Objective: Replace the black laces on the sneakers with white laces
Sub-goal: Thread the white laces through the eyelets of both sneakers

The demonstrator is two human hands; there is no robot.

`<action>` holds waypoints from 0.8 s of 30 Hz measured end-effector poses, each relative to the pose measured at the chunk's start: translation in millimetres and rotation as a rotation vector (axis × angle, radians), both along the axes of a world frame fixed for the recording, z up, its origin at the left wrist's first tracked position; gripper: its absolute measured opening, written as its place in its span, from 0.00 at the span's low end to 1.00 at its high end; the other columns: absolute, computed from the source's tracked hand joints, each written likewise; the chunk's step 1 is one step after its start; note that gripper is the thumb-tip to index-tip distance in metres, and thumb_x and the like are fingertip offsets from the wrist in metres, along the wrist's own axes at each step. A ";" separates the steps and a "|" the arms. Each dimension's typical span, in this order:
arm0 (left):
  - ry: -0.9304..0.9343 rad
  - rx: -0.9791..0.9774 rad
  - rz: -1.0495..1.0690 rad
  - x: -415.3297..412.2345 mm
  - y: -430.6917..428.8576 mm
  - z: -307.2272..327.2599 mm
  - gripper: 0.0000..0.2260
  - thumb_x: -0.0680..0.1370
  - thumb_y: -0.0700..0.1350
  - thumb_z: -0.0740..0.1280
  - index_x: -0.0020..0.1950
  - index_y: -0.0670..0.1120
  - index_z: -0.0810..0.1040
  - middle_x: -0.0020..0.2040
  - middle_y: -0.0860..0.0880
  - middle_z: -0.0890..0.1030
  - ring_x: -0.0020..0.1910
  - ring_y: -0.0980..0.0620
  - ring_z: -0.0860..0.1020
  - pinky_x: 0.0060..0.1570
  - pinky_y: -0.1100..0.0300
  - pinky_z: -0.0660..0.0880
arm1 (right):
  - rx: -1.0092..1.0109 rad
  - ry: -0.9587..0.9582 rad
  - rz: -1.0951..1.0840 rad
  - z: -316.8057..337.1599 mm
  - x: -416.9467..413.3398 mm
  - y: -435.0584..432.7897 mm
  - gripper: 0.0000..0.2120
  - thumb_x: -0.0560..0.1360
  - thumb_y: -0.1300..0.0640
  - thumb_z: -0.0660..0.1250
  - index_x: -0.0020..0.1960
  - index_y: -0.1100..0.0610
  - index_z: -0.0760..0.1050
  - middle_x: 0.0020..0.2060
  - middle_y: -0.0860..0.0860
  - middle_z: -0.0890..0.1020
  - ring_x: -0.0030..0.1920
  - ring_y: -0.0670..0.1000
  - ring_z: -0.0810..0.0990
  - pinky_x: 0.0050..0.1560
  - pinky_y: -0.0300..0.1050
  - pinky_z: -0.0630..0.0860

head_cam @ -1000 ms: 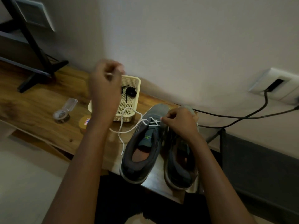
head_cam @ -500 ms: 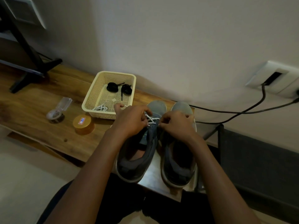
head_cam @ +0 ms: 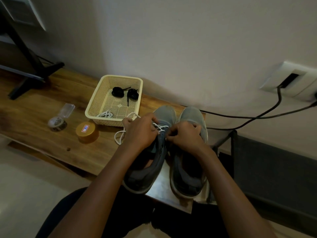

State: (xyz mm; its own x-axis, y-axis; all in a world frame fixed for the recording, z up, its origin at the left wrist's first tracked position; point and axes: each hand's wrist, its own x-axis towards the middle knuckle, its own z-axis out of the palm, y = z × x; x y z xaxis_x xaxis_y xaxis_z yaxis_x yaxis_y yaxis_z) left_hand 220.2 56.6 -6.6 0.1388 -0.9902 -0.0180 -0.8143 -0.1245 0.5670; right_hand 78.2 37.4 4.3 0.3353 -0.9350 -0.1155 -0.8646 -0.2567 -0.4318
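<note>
Two grey sneakers stand side by side on the wooden bench, toes to the wall: the left sneaker (head_cam: 147,170) and the right sneaker (head_cam: 188,172). A white lace (head_cam: 160,127) crosses the left sneaker's front eyelets, and its loose end loops onto the bench (head_cam: 120,134). My left hand (head_cam: 139,132) is closed on the lace at the shoe's left side. My right hand (head_cam: 184,135) pinches the lace at the shoe's right eyelets. Two coiled black laces (head_cam: 125,92) lie in the cream basket (head_cam: 96,102), with another white lace (head_cam: 105,115) at its near edge.
A round gold tin (head_cam: 86,132) and a clear tape dispenser (head_cam: 59,119) sit on the bench (head_cam: 39,121) left of the shoes. A black stand (head_cam: 32,69) rises at far left. Black cables (head_cam: 253,115) run from a wall socket (head_cam: 291,79) behind the sneakers.
My left hand came down from above the basket, where it was pulling the lace up, to the left sneaker. It now rests beside the eyelets; the slack lace lies looped on the bench.
</note>
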 end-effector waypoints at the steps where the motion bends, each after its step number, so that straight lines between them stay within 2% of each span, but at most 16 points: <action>1: 0.058 0.026 0.016 0.8 0.2 -1.2 0.09 0.75 0.46 0.69 0.52 0.54 0.72 0.36 0.57 0.79 0.50 0.57 0.76 0.56 0.56 0.53 | 0.005 -0.019 -0.004 -0.1 -0.9 0.1 0.05 0.73 0.57 0.67 0.42 0.51 0.83 0.42 0.49 0.83 0.51 0.51 0.77 0.61 0.53 0.56; 4: 0.192 0.072 0.063 2.3 0.9 -3.7 0.09 0.74 0.46 0.71 0.48 0.54 0.71 0.36 0.57 0.79 0.48 0.58 0.75 0.55 0.57 0.53 | 0.031 -0.073 -0.024 -2.2 -1.8 -0.5 0.04 0.72 0.57 0.69 0.41 0.53 0.83 0.42 0.48 0.84 0.51 0.50 0.78 0.60 0.51 0.57; 6: 0.254 0.082 0.097 3.0 -0.1 -8.0 0.10 0.73 0.45 0.72 0.42 0.53 0.70 0.34 0.57 0.79 0.47 0.56 0.77 0.59 0.55 0.58 | 0.052 -0.135 -0.039 -4.6 -0.8 -1.6 0.04 0.71 0.57 0.70 0.40 0.54 0.83 0.41 0.49 0.84 0.49 0.50 0.79 0.64 0.53 0.61; 8: 0.322 0.098 0.127 2.4 -1.1 -13.2 0.12 0.72 0.44 0.73 0.39 0.53 0.70 0.33 0.56 0.80 0.47 0.54 0.78 0.62 0.50 0.63 | 0.062 -0.189 -0.054 -7.4 0.5 -2.6 0.03 0.70 0.58 0.71 0.39 0.54 0.83 0.39 0.49 0.84 0.47 0.49 0.80 0.64 0.58 0.65; 11: 0.441 0.088 0.151 1.2 -0.3 -18.6 0.12 0.69 0.42 0.75 0.38 0.52 0.72 0.32 0.54 0.81 0.44 0.49 0.81 0.58 0.39 0.70 | 0.069 -0.218 -0.073 -11.9 1.3 -3.8 0.03 0.69 0.60 0.71 0.38 0.55 0.84 0.38 0.50 0.85 0.45 0.51 0.82 0.62 0.60 0.68; 17: 0.374 0.029 0.151 -0.5 1.2 -22.1 0.10 0.69 0.44 0.75 0.35 0.53 0.74 0.28 0.56 0.80 0.40 0.50 0.81 0.57 0.39 0.72 | 0.078 -0.291 -0.095 -16.5 2.0 -3.9 0.03 0.68 0.63 0.72 0.37 0.57 0.84 0.35 0.52 0.85 0.42 0.52 0.82 0.57 0.61 0.72; 19: 0.342 0.015 0.128 -1.4 1.7 -18.6 0.09 0.70 0.45 0.75 0.37 0.54 0.75 0.27 0.58 0.79 0.43 0.53 0.81 0.58 0.41 0.72 | 0.077 -0.275 -0.101 -17.7 2.7 -4.5 0.04 0.68 0.62 0.72 0.36 0.56 0.84 0.35 0.51 0.85 0.43 0.53 0.82 0.58 0.63 0.71; 21: 0.267 0.010 0.102 -2.0 0.9 -11.8 0.07 0.72 0.46 0.73 0.46 0.55 0.77 0.26 0.60 0.76 0.46 0.54 0.81 0.61 0.43 0.69 | 0.067 -0.263 -0.110 -17.4 3.3 -4.7 0.04 0.69 0.60 0.72 0.37 0.54 0.84 0.36 0.50 0.85 0.44 0.53 0.82 0.60 0.64 0.69; 24: 0.173 -0.001 0.111 -3.2 0.0 -2.4 0.12 0.76 0.47 0.68 0.59 0.52 0.77 0.30 0.57 0.76 0.48 0.51 0.80 0.63 0.45 0.66 | 0.026 -0.238 -0.092 -14.3 1.9 -4.5 0.04 0.70 0.59 0.71 0.38 0.53 0.83 0.39 0.49 0.84 0.48 0.52 0.81 0.64 0.63 0.64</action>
State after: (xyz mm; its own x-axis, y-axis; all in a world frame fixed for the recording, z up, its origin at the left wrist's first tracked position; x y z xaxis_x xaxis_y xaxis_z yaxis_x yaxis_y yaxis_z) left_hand 217.0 56.7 -9.0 0.2416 -0.9691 -0.0502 -0.6861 -0.2072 0.6973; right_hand 80.2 33.0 -10.0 0.2700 -0.9605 -0.0676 -0.7567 -0.1683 -0.6317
